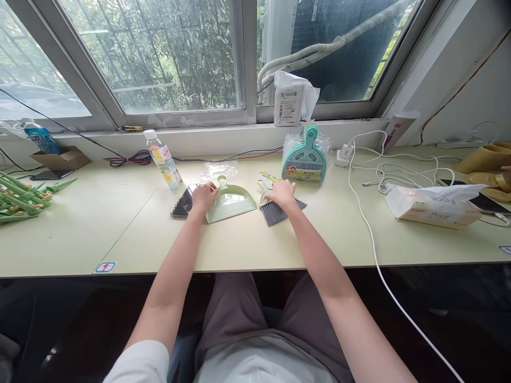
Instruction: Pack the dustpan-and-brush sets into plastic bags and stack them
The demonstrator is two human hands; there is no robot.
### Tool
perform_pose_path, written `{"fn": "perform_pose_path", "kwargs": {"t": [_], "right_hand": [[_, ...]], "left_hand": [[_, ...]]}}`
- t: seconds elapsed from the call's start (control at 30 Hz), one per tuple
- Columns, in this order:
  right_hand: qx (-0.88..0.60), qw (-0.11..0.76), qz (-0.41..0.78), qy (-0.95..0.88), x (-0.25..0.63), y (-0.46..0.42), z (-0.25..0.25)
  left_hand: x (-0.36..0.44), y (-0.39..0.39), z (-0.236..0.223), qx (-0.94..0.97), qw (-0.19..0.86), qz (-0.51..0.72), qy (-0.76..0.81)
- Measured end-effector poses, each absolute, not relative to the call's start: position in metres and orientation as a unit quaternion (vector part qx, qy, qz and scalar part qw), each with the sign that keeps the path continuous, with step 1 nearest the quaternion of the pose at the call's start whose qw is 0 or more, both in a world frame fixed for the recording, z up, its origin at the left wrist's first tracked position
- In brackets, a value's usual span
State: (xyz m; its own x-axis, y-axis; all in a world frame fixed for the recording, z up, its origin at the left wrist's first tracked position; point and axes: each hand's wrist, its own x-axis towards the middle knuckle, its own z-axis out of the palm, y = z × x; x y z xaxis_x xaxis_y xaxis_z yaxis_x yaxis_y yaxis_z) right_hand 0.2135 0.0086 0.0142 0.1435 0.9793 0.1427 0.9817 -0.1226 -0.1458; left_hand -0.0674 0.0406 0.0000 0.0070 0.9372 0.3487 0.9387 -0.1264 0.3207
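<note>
A pale green dustpan point(231, 203) lies flat on the desk straight ahead of me. My left hand point(203, 196) rests at its left edge with the fingers curled against the rim, beside a dark phone point(184, 203). My right hand point(282, 193) lies palm down on a small brush with grey bristles point(275, 211), fingers folded over its top. An empty clear wrapper point(219, 169) lies just behind the dustpan.
A bagged stack of teal dustpan sets point(305, 155) stands behind my right hand. A drink bottle point(163, 159) stands at the left. A tissue pack point(433, 206), white cables point(371, 223) and a charger fill the right side. Green plastic parts point(19, 197) lie far left.
</note>
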Motion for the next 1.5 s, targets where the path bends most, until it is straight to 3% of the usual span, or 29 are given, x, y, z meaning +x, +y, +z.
{"fn": "perform_pose_path", "kwargs": {"t": [0.37,0.73,1.07,1.5], "right_hand": [[-0.673,0.245,0.019,-0.698,0.201,0.007,0.02],[-0.613,0.194,0.02,-0.766,0.175,0.0,0.002],[-0.599,0.233,0.068,-0.763,0.177,0.005,-0.001],[-0.58,0.238,0.123,-0.77,0.178,0.003,0.006]], "left_hand": [[-0.054,0.027,0.013,-0.725,-0.025,-0.195,-0.66],[-0.008,0.001,0.013,-0.855,-0.058,-0.157,-0.491],[-0.026,0.016,0.004,-0.868,0.146,-0.22,-0.421],[-0.024,0.018,-0.003,-0.889,0.174,-0.139,-0.399]]}}
